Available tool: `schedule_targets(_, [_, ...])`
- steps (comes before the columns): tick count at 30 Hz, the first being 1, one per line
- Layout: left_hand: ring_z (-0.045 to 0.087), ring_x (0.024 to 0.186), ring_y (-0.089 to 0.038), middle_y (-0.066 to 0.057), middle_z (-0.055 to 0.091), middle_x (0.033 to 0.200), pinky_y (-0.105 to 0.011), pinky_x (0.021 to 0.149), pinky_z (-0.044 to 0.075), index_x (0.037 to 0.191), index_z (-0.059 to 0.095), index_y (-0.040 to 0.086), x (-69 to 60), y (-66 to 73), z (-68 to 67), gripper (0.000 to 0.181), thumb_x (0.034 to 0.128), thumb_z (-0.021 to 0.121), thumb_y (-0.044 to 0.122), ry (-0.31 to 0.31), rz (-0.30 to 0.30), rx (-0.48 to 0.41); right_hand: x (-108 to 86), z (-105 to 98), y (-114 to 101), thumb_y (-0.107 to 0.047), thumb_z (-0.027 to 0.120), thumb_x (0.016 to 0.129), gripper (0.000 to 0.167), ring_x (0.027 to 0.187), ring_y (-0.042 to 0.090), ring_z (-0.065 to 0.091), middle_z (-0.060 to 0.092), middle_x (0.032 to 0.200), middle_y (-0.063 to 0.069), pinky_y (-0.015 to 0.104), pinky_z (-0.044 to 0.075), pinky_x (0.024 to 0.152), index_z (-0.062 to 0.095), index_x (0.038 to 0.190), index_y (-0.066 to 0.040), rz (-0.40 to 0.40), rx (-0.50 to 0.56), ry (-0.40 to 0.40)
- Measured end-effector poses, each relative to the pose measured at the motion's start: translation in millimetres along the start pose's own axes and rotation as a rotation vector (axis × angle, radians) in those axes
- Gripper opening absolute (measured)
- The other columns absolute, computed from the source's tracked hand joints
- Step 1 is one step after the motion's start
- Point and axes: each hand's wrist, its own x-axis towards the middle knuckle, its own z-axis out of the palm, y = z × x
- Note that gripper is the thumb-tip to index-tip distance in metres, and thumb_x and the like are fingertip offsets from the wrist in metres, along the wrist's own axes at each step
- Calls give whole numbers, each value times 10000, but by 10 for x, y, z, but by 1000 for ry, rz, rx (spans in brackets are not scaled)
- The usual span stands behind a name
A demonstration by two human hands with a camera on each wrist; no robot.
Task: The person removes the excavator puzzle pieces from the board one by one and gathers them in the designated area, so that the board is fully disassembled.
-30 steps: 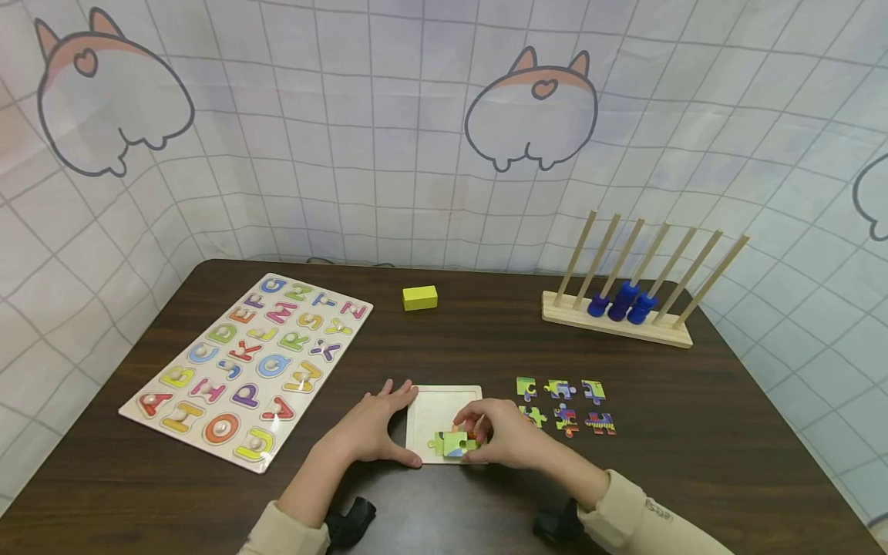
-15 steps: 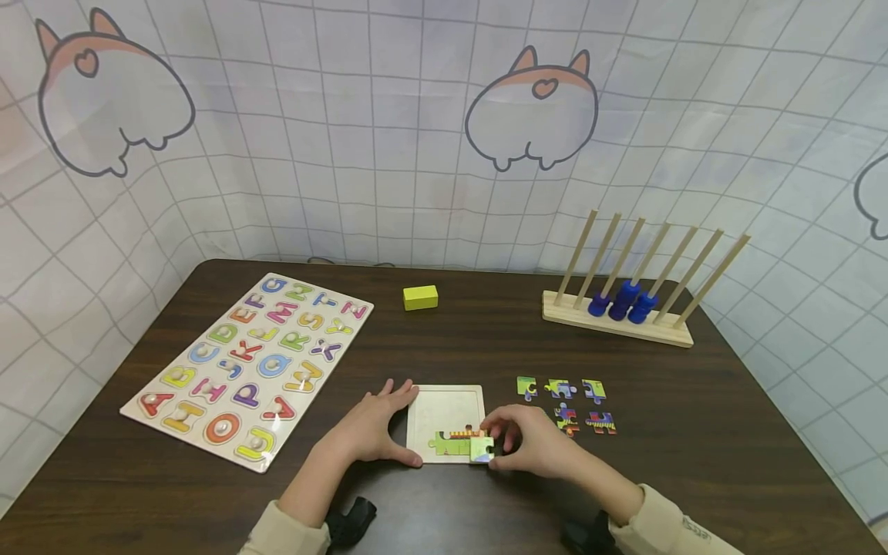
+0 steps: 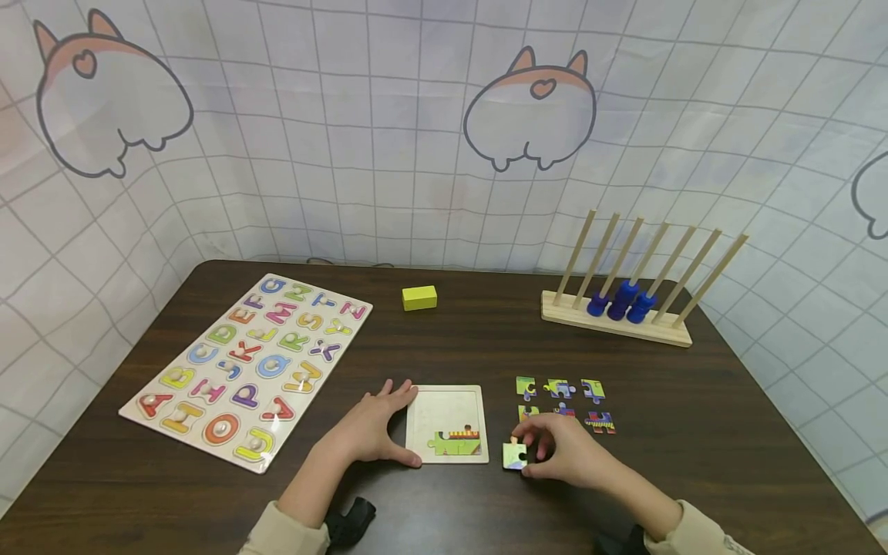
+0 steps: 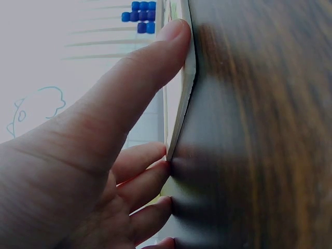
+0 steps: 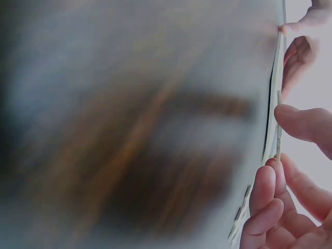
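Note:
In the head view, my right hand (image 3: 569,451) pinches a green jigsaw puzzle piece (image 3: 512,456) by its right side, just off the right edge of a small wooden puzzle tray (image 3: 444,408). Edge-on in the right wrist view, the piece (image 5: 279,127) sits between thumb and fingertips. My left hand (image 3: 371,428) is spread along the tray's left side, its thumb by the lower left corner and its forefinger by the upper one. The left wrist view has the thumb (image 4: 129,78) against the tray's edge (image 4: 184,96). Joined green pieces (image 3: 454,443) lie in the tray's lower right.
Several loose puzzle pieces (image 3: 560,388) lie in two rows right of the tray, partly behind my right hand. An alphabet board (image 3: 260,362) is at the left. A yellow block (image 3: 419,298) and a pegged wooden stand (image 3: 617,327) with blue beads stand towards the back.
My right hand has carried the puzzle piece rightward, from over the joined pieces to beyond the tray's right edge. The joined pieces are uncovered. The left hand has not moved.

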Motion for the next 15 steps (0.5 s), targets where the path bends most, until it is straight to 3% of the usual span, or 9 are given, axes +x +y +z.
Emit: schedule_targets(15, [182, 1358, -333, -87, 312, 1458, -545, 1063, 175, 1395, 383, 69, 7, -23, 15, 999, 590, 821, 470, 6, 0, 10, -94, -101, 111, -112, 809, 640, 352, 567, 35, 478, 549, 794, -31, 211, 434, 527, 658, 955, -66, 0, -45, 12])
